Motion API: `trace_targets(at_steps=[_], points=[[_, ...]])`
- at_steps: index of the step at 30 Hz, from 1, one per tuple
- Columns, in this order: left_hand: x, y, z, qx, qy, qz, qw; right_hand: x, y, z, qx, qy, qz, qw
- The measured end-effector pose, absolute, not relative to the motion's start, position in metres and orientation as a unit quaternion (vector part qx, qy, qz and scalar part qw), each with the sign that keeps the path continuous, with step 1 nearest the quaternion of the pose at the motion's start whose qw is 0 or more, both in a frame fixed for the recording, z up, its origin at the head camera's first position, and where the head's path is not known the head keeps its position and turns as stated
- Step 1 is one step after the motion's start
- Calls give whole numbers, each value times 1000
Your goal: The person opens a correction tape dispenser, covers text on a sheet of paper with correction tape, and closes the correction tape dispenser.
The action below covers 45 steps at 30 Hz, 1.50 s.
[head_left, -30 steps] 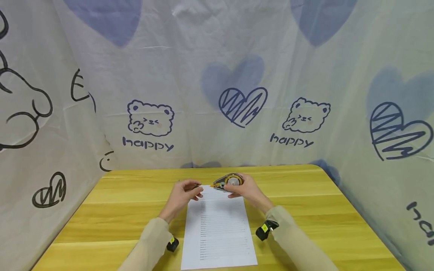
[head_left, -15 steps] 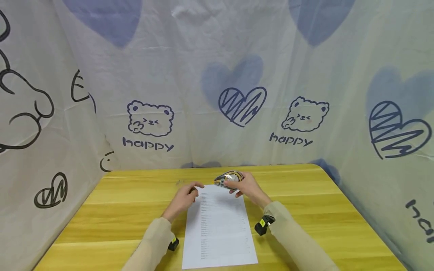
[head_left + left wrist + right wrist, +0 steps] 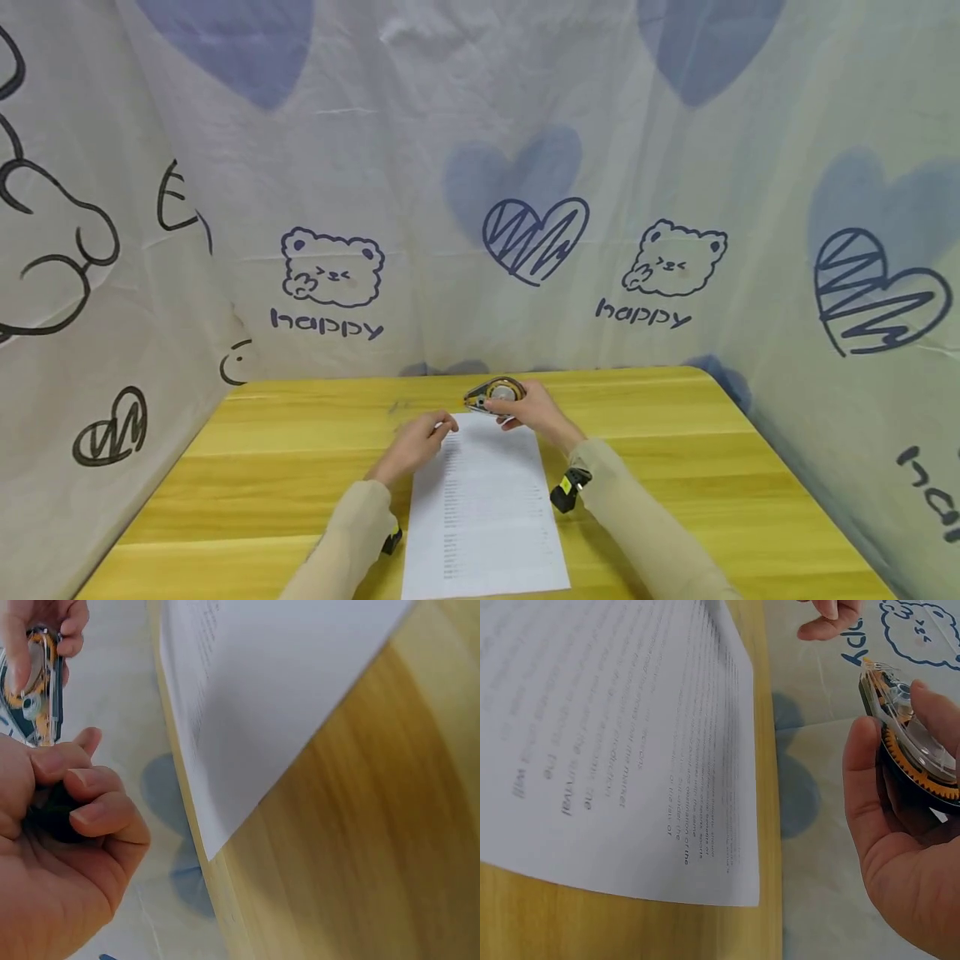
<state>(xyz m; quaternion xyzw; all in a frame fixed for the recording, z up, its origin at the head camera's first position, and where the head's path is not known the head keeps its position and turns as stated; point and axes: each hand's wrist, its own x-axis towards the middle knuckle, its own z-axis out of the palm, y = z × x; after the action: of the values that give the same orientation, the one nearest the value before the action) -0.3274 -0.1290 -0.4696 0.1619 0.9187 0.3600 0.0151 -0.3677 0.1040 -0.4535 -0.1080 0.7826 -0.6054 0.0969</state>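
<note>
My right hand grips a correction tape dispenser, raised over the far edge of a printed sheet of paper. The dispenser has a clear case with orange gear teeth, and its narrow tip points left. My left hand is at the sheet's far left corner, its fingers curled in. In the left wrist view those fingers hold a small dark cap-like piece against the palm, mostly covered by them. The right wrist view shows the thumb and fingers on opposite sides of the dispenser.
The sheet lies lengthwise on a yellow wood-grain table. Behind the table's far edge hangs a white curtain with hearts and bear drawings, and it also lines both sides. Each wrist carries a small black camera.
My left hand has drawn back from the dispenser's tip and curled its fingers in around the dark piece. The dispenser has shifted slightly left and away in my right hand.
</note>
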Motion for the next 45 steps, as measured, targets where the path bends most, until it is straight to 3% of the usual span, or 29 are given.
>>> trace_targets(at_steps=[11, 23, 41, 45], points=[[-324, -136, -468, 192, 940, 282, 21, -369, 96, -464, -135, 861, -486, 64], [-330, -140, -472, 184, 962, 194, 56, -380, 93, -467, -139, 875, -458, 74], [-325, -131, -481, 163, 979, 103, 69, -389, 93, -480, -153, 884, -436, 68], [-324, -130, -481, 167, 981, 83, 48, -389, 93, -483, -155, 887, -430, 61]])
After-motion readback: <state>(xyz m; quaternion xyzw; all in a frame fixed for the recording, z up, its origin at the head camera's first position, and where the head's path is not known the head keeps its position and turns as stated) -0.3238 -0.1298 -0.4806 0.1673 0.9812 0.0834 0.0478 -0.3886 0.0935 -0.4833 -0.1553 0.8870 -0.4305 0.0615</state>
